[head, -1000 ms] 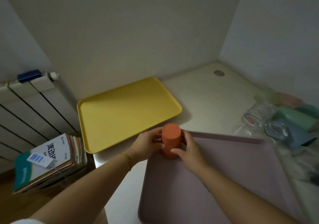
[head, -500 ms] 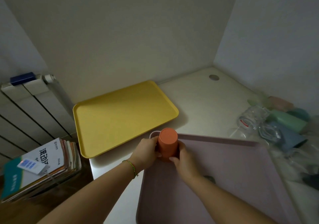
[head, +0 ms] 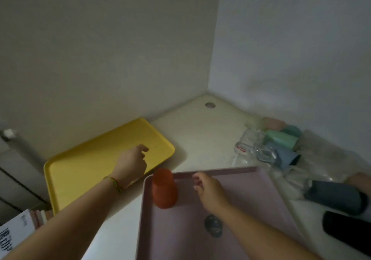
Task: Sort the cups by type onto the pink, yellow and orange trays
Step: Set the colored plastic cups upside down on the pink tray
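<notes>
Orange plastic cup (head: 164, 188) stood on the pink tray (head: 251, 189), in its far left corner and close against the rim, apparently mouth down. No hand was on it. The left hand (head: 132, 162) hung over the near right part of the yellow tray (head: 80, 171), fingers loosely curled and holding nothing. The right hand (head: 208, 189) hovered over the pink tray just beside the cup, fingers likewise loosely curled and empty. The orange tray was not in view.

Hazards noted:

1. The cup sat between the two forearms. A careless sweep of either hand would likely knock it over the low rim and onto the counter (head: 200, 131).
2. The unsorted stock lay heaped along the counter's right edge: a pink cup (head: 275, 123), a green cup (head: 281, 138) and a blue cup (head: 287, 157) on their sides, tangled with clear cups (head: 253, 147). Pulling one from the heap could set its neighbours rolling.
3. Lighting was dim. The clear cups were hard to make out, so a mis-grip or a wrong sort was possible.
4. Two dark cups (head: 337, 196) lay beside the pink tray's right rim. A reach across them risked pushing them off the counter.
5. A small dark object (head: 213, 226) sat on the pink tray; it could not be identified.
</notes>
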